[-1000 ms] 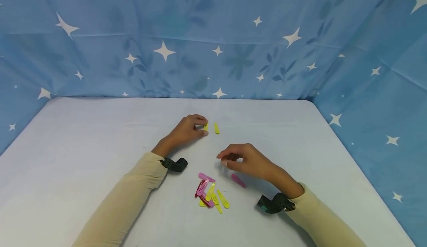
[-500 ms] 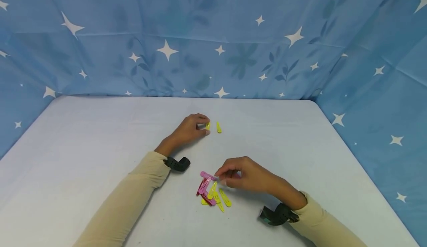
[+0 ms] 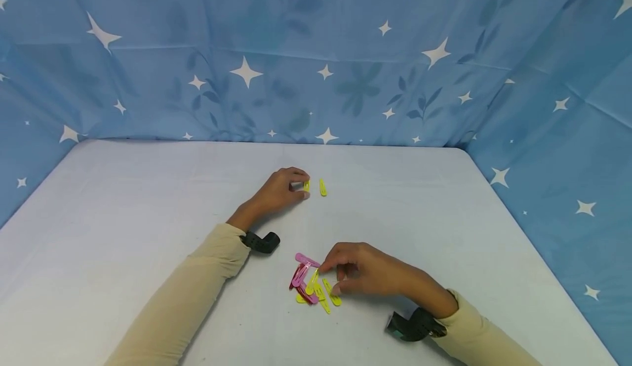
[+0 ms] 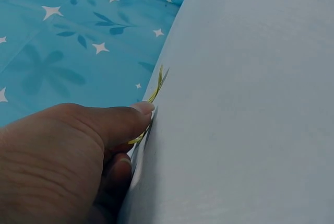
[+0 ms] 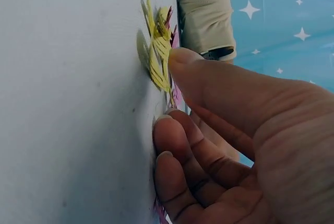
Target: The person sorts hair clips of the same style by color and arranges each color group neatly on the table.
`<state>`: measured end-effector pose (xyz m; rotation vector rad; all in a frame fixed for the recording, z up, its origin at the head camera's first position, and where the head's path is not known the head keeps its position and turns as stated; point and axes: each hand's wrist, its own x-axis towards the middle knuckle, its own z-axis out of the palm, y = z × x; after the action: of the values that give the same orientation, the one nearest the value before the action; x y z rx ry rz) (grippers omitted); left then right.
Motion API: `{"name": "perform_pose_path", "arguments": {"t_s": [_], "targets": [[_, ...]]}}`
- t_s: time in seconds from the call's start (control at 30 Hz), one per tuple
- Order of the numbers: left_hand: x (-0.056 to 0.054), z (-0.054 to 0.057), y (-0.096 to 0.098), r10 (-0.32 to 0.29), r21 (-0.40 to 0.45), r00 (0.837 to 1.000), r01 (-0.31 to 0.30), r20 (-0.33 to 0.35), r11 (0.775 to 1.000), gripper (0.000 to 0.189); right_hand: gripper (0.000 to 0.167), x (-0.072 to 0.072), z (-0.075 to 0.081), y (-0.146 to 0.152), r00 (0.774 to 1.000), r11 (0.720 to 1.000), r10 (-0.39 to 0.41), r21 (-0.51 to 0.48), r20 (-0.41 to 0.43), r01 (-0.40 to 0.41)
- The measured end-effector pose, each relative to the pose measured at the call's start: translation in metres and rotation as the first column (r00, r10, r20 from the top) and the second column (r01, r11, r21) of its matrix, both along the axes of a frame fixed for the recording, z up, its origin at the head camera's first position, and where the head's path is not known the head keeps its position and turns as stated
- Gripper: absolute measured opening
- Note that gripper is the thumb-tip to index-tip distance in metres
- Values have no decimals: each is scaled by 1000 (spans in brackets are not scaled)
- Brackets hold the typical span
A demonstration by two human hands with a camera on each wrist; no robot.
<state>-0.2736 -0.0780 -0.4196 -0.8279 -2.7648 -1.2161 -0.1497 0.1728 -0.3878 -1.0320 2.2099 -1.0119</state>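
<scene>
At the far part of the table, my left hand holds a yellow snap hair clip between thumb and fingers. In the left wrist view its thumb lies against that yellow clip. Another yellow clip lies just right of it. My right hand is low over the right side of a pile of clips, thumb and forefinger apart. Its thumb tip overlaps a yellow clip there; the right wrist view shows the thumb against yellow clips. Pink, red and yellow clips make up the pile.
A white-covered table spreads under both arms. Blue star-printed cloth stands behind it and along the sides. Each wrist wears a black camera, the right one close over the tabletop. Under the right hand a bit of pink shows.
My right hand has come down towards me to the pile, its thumb and forefinger parting. It now covers the lone pink clip's spot. The left hand stays at its yellow clip.
</scene>
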Motion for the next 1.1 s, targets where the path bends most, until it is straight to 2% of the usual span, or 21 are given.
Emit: {"name": "perform_pose_path", "arguments": {"t_s": [0.23,0.57,0.77,0.97,1.1], "targets": [[1,1,1,-4,7,1000,4,-13,1000,42,37,4,2,-3,999,998,1,55,-38,1],[2,2,1,-28,13,1000,29,-12,1000,42,29,4,-2,-3,995,999,37,43,-96,-33],[2,1,2,-30,28,1000,30,3,999,39,28,3,-4,-5,996,1000,-8,29,-90,11],[-1,-2,2,-29,12,1000,29,-9,1000,40,27,3,-7,-4,992,998,-45,-38,-115,40],[0,-1,1,-30,13,1000,30,-10,999,41,26,3,-9,-5,991,997,-65,-41,-119,60]]}}
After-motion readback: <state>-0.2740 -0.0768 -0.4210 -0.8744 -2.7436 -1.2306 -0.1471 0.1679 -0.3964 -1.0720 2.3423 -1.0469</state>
